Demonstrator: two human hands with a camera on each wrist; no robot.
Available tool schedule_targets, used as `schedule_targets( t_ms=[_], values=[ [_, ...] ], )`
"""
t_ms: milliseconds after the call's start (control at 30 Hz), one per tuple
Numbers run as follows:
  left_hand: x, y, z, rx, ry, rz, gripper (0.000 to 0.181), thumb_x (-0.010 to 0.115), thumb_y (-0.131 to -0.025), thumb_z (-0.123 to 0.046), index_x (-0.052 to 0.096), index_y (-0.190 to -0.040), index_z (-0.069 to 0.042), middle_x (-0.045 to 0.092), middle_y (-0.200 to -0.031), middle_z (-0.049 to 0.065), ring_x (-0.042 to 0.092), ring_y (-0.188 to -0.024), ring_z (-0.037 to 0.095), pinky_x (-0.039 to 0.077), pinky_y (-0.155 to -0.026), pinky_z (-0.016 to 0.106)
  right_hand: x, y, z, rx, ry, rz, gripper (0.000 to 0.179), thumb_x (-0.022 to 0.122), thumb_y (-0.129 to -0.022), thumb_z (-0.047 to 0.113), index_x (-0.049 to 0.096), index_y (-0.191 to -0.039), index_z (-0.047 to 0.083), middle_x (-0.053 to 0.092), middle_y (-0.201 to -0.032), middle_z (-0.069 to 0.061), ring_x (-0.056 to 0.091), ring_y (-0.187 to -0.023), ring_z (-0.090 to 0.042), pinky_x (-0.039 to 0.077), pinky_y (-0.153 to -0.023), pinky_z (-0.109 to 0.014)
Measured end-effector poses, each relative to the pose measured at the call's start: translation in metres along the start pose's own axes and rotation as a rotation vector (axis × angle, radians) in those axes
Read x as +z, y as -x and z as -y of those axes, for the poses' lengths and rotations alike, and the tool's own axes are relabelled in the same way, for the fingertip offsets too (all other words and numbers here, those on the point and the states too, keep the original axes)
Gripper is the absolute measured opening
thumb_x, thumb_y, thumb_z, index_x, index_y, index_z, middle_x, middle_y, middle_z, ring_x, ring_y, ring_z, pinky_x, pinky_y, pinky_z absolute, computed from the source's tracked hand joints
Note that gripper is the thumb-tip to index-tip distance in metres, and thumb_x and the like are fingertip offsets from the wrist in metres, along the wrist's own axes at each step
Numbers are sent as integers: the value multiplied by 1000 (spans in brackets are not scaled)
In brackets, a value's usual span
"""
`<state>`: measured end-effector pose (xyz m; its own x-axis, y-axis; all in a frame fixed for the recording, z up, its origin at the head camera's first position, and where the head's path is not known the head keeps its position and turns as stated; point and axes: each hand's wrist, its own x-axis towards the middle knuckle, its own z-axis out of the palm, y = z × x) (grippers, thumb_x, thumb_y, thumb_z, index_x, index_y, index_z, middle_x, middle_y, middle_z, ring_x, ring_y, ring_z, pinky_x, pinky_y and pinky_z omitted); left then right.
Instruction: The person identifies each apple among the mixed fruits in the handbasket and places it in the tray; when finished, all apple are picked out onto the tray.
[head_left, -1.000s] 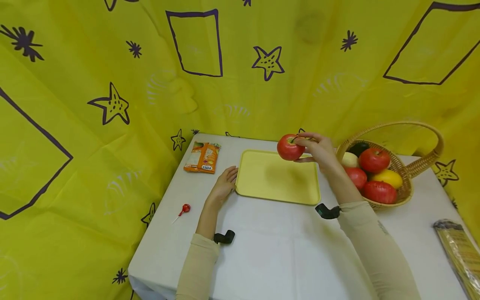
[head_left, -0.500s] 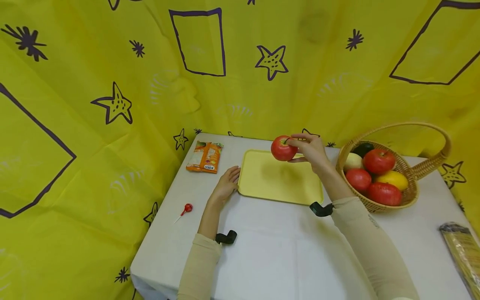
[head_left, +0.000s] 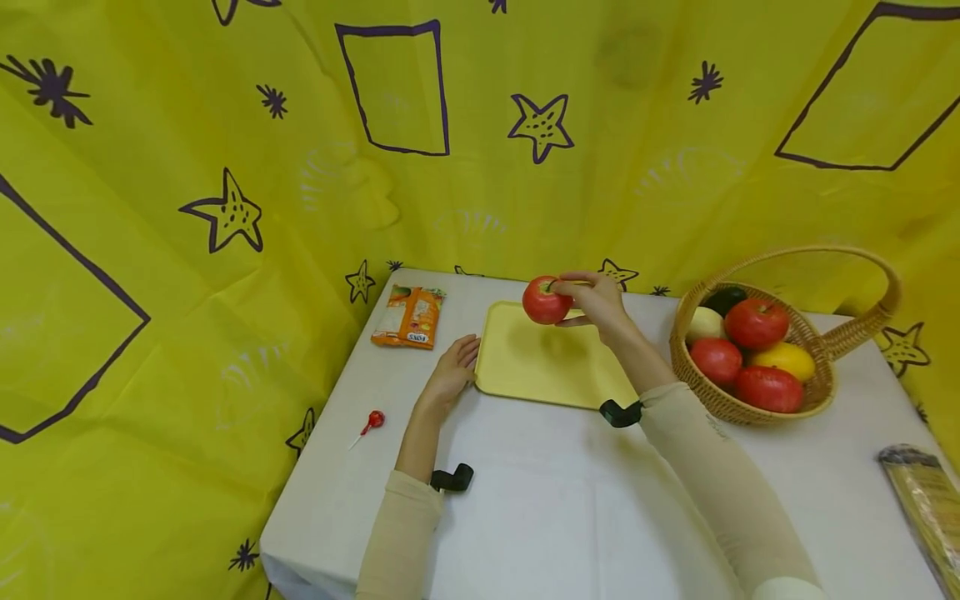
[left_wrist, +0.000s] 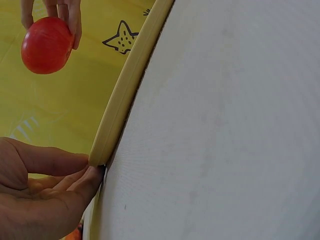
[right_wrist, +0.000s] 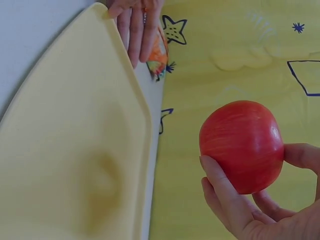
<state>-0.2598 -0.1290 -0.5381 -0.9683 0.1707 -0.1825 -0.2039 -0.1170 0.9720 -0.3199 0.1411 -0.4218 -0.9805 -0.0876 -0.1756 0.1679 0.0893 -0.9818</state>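
My right hand point(head_left: 596, 307) holds a red apple point(head_left: 545, 301) by its sides, stem up, above the yellow tray point(head_left: 517, 375). In the right wrist view the thumb and fingers wrap round the apple point(right_wrist: 242, 145), and its shadow falls on the tray point(right_wrist: 60, 115). My left hand point(head_left: 450, 371) is at the tray's near left corner. The left wrist view shows its thumb on top of the tray rim point(left_wrist: 122, 90) and fingers underneath, pinching the edge.
Right of the tray stands a wicker basket point(head_left: 885, 292) with a tall handle, holding several fruits. On the left lie an orange snack bag point(head_left: 408, 317) and a red lollipop point(head_left: 375, 419). A clear packet point(head_left: 926, 500) of long yellowish contents lies far right. A yellow patterned curtain point(head_left: 465, 208) hangs behind.
My right hand has carried the apple leftward over the tray, away from the basket. The left hand has stayed at the tray's corner.
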Motion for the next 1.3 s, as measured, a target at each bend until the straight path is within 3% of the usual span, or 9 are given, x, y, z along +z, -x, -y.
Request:
schedule_targets(
  t_ms=[567, 767, 1300],
  values=[
    [-7, 3, -3, -26, 0, -34, 86, 40, -83, 31, 28, -161, -1, 34, -166, 17, 29, -156, 28, 28, -127, 37, 38, -27, -25, 44, -46, -22, 54, 76, -92, 24, 61, -138, 3, 65, -133, -21, 71, -105, -32, 64, -81, -52],
    [-3, 2, -3, -5, -6, 0, 86, 40, -83, 31, 25, -162, 1, 31, -167, 20, 27, -157, 31, 26, -128, 38, 42, -30, -32, 37, -51, -51, 50, 76, -91, 21, 64, -135, 2, 67, -130, -22, 70, -105, -32, 64, -80, -55],
    [4, 3, -1, -7, -2, -2, 85, 39, -83, 31, 25, -161, 0, 31, -167, 20, 26, -157, 30, 24, -129, 38, 55, -42, -46, 53, 1, -79, 52, 76, -91, 20, 62, -138, 2, 64, -132, -25, 65, -120, -40, 62, -86, -60]
  ],
)
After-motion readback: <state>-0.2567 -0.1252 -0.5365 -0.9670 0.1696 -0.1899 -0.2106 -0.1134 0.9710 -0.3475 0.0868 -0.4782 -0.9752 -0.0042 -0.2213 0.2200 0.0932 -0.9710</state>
